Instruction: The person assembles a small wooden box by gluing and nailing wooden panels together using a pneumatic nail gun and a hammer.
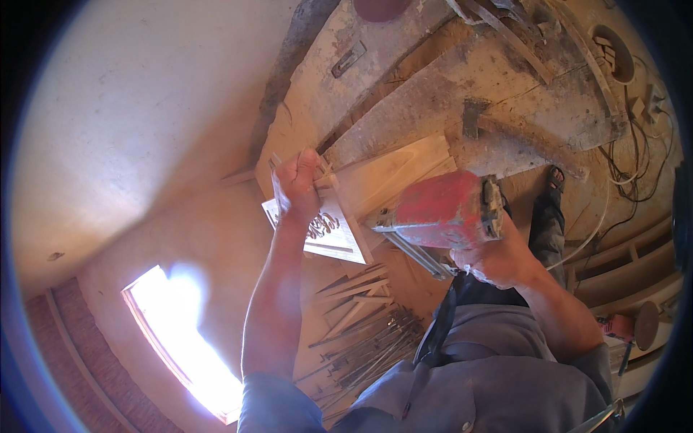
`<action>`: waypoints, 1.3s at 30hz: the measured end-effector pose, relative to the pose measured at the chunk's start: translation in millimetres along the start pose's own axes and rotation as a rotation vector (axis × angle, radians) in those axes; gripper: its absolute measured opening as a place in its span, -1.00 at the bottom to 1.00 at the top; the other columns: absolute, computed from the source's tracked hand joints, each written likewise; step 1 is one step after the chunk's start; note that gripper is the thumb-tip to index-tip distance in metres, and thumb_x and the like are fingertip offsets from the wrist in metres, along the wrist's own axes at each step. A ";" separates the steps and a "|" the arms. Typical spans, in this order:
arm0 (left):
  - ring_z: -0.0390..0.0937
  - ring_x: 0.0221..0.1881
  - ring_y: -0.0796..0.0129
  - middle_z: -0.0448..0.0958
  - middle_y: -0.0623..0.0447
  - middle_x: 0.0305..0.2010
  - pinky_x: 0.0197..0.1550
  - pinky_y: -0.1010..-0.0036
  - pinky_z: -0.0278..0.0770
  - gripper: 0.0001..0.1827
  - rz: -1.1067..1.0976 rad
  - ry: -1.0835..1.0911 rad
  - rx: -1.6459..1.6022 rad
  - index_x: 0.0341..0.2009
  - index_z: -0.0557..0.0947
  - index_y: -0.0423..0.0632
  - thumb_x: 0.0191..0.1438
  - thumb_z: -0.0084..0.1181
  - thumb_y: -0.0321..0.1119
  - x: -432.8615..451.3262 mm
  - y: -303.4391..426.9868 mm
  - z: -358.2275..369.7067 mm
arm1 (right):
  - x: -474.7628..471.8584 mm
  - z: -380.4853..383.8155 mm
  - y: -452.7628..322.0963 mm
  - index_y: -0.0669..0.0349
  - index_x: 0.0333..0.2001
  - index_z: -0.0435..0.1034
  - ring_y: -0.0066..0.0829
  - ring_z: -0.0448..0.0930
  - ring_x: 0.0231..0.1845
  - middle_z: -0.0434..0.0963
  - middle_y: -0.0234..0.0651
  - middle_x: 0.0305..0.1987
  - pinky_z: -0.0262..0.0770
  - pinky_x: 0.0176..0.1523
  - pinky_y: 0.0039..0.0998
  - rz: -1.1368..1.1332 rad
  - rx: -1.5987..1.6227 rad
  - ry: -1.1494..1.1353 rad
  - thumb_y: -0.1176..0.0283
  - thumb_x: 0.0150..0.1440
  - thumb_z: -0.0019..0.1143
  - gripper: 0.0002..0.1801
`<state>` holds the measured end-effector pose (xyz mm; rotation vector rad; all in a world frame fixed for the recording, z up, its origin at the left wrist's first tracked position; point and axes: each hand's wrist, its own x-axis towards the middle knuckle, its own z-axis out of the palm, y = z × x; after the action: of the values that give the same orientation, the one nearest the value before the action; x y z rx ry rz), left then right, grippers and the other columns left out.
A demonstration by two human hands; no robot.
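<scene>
My left hand [299, 181] grips the upper edge of a light wooden panel [338, 246] with dark carved scrollwork on its face. My forearm and fingers cover part of that panel. In my right hand [495, 260] is a worn red pneumatic nailer [441, 211], held by its handle. Its nose points left toward the panel's edge, with a visible gap between them. Behind the two lies a pale wooden board [400, 168] on the worn workbench [411, 113]. Whether a finger is on the nailer's trigger is hidden.
A hammer [520, 138] and a slotted metal piece [349, 59] lie on the bench. At right are a bucket [614, 54], tangled cables [631, 162], a pale hose [601, 222] and a red angle grinder [617, 327]. Wooden strips [354, 303] and thin metal bars [368, 352] lie below.
</scene>
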<state>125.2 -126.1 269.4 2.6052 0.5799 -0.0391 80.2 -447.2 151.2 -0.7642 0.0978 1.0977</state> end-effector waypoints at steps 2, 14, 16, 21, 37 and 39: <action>0.26 -0.56 0.56 0.38 0.18 -0.67 -0.46 0.50 0.20 -0.47 -0.013 -0.017 0.005 -0.60 0.58 -0.23 0.30 0.13 -0.06 1.2 -0.1 -2.2 | 0.6 2.0 3.5 0.24 0.09 0.41 -0.58 0.55 -0.28 0.57 -0.35 -0.18 0.49 -0.34 -0.43 -0.095 0.016 -0.016 0.73 0.06 0.24 -0.52; 0.26 -0.55 0.56 0.37 0.20 -0.66 -0.43 0.53 0.19 -0.49 -0.040 -0.017 -0.102 -0.56 0.63 -0.23 0.28 0.17 -0.05 -0.1 -3.7 0.1 | -4.8 9.1 -0.9 0.32 -0.05 0.49 -0.61 0.58 -0.33 0.64 -0.33 -0.28 0.55 -0.34 -0.41 -0.233 -0.120 0.021 0.67 0.02 0.30 -0.63; 0.26 -0.55 0.56 0.37 0.20 -0.66 -0.44 0.53 0.18 -0.49 0.004 -0.005 -0.074 -0.56 0.63 -0.23 0.28 0.17 -0.05 0.6 -4.3 0.1 | -7.2 8.5 2.4 0.32 -0.04 0.49 -0.61 0.58 -0.30 0.64 -0.33 -0.26 0.56 -0.31 -0.41 -0.200 -0.135 0.002 0.66 0.02 0.32 -0.63; 0.23 -0.55 0.57 0.34 0.22 -0.67 -0.44 0.52 0.15 -0.50 -0.026 -0.003 -0.090 -0.56 0.62 -0.22 0.29 0.16 -0.06 0.5 -3.2 0.3 | -12.1 7.0 10.4 0.30 -0.01 0.49 -0.58 0.60 -0.18 0.65 -0.33 -0.16 0.58 -0.16 -0.40 -0.271 -0.126 -0.006 0.65 0.02 0.35 -0.60; 0.27 -0.58 0.57 0.39 0.22 -0.67 -0.49 0.51 0.20 -0.50 0.031 0.079 -0.210 -0.59 0.59 -0.17 0.31 0.14 -0.09 -4.6 -20.3 3.3 | -23.9 -27.3 5.7 0.29 -0.19 0.47 -0.57 0.52 -0.41 0.56 -0.40 -0.38 0.44 -0.40 -0.40 -0.081 -0.396 0.405 0.60 0.04 0.22 -0.79; 0.30 -0.57 0.55 0.41 0.19 -0.67 -0.50 0.48 0.22 -0.48 0.006 0.083 -0.163 -0.59 0.58 -0.18 0.31 0.14 -0.05 -7.6 -27.8 -8.8 | -19.3 -43.5 -5.2 0.32 -0.15 0.45 -0.48 0.53 -0.44 0.54 -0.32 -0.44 0.42 -0.40 -0.37 0.074 -0.562 0.493 0.58 0.04 0.14 -0.76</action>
<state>106.3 -102.9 265.9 2.4590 0.5791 0.1145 87.9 -489.3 129.8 -1.5402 0.2407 0.9926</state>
